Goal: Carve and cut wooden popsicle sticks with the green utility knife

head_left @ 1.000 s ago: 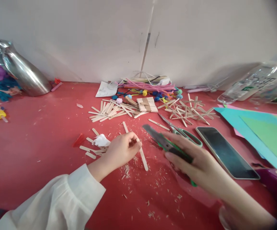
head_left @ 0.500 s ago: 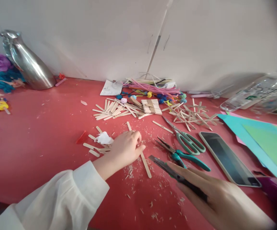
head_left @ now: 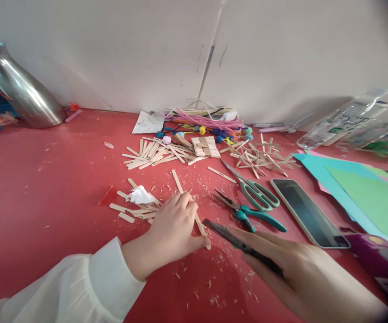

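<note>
My left hand [head_left: 174,226] lies over a wooden craft stick [head_left: 178,181], fingers curled on it and the thumb at its near end. The stick slants across the red tabletop, its middle hidden under the hand. In my right hand [head_left: 281,264] is a black utility knife [head_left: 237,244], its blade tip close to the stick's right edge. Thin wood shavings [head_left: 219,269] are scattered around both hands. Left of my left hand, several craft sticks [head_left: 127,208] lie with a crumpled white tissue [head_left: 140,194] on top.
Teal-handled pliers [head_left: 261,217], green scissors [head_left: 259,195] and a phone [head_left: 310,213] lie to the right, beside coloured paper [head_left: 365,197]. Piles of sticks [head_left: 157,152] and pink pipe cleaners [head_left: 207,121] are at the back. A steel jug [head_left: 29,89] stands far left.
My left hand has come down toward the near end of the craft stick and closed over it. The knife stays in my right hand, now nearer the stick. The view has shifted slightly right.
</note>
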{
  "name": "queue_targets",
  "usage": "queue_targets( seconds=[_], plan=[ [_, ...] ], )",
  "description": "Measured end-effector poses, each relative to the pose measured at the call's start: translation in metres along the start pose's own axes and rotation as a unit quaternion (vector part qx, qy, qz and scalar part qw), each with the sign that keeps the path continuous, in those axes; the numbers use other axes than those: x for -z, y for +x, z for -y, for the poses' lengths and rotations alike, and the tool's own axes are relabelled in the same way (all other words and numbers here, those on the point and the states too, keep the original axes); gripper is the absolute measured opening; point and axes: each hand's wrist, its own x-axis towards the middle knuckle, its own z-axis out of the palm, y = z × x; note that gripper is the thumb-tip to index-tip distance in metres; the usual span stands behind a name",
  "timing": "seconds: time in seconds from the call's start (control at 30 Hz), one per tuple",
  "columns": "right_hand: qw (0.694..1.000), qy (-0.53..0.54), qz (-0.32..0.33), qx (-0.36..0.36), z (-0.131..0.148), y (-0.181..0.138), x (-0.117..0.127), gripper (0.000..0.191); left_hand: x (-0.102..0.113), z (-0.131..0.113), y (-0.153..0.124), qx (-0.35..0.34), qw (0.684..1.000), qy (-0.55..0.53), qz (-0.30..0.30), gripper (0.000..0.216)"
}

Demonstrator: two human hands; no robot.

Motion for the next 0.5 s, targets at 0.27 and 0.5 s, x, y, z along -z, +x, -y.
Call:
queue_targets(
  seconds=[0.27,0.5],
  plan=[
    [0.999,-0.01,0.032,0.011,0.0019,0.0015,0.0081,0.045,-0.0012,-0.0027,-0.0009,0.009,1.0,0.01,-0.001,0.057],
    [0.998,-0.044,0.03,0.024,0.0018,0.0035,0.0086,0.041,-0.0029,-0.0024,-0.0002,0.005,1.0,0.02,0.001,0.056]
  ],
)
